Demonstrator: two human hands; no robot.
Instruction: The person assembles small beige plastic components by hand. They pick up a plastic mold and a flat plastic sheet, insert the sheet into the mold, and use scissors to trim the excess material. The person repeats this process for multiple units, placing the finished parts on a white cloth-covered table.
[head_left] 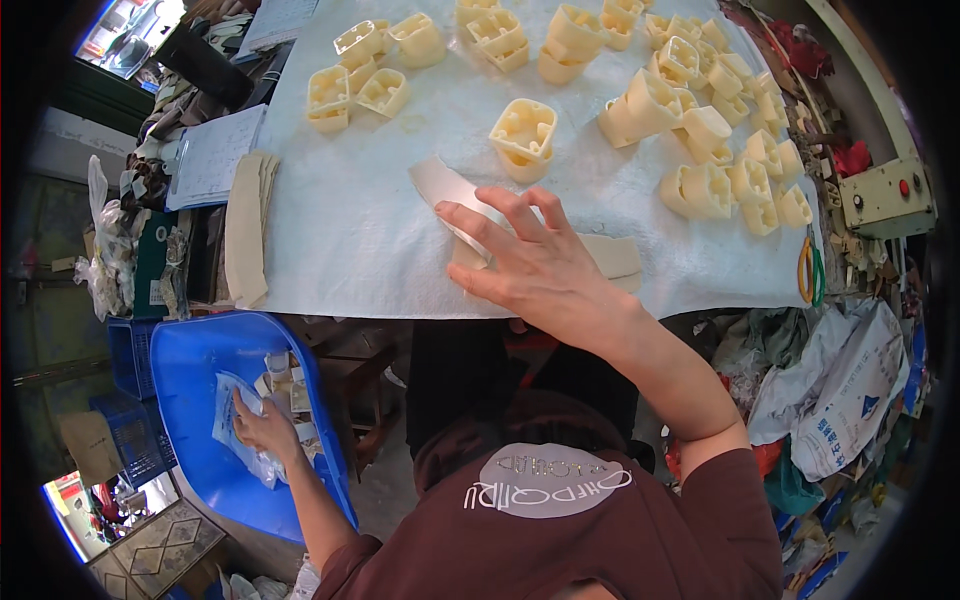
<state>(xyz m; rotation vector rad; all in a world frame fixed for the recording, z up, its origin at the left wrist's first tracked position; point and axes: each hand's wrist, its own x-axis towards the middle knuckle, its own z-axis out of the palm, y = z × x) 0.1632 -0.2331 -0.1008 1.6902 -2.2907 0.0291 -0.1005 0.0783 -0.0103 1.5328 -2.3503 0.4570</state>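
On the white-covered table, my right hand (520,245) is spread with its fingers apart. Its index fingertip rests on a white strip (440,185), and the thumb touches the table beside a cream piece (468,254). Another cream strip (615,258) shows from under my wrist. Low on the left, my left hand (265,428) reaches into a blue plastic tub (195,350), fingers apart, over a clear plastic bag (230,405). Small pale blocks (298,395) lie in the tub beside it. Just beyond my right hand stands a cream moulded plastic part (525,138), hollow on top.
Several similar cream parts (650,105) are grouped along the far and right side of the table. A stack of cream strips (248,230) lies at its left edge. Scissors (810,272) with orange and green handles hang at the right edge, near a control box (887,200).
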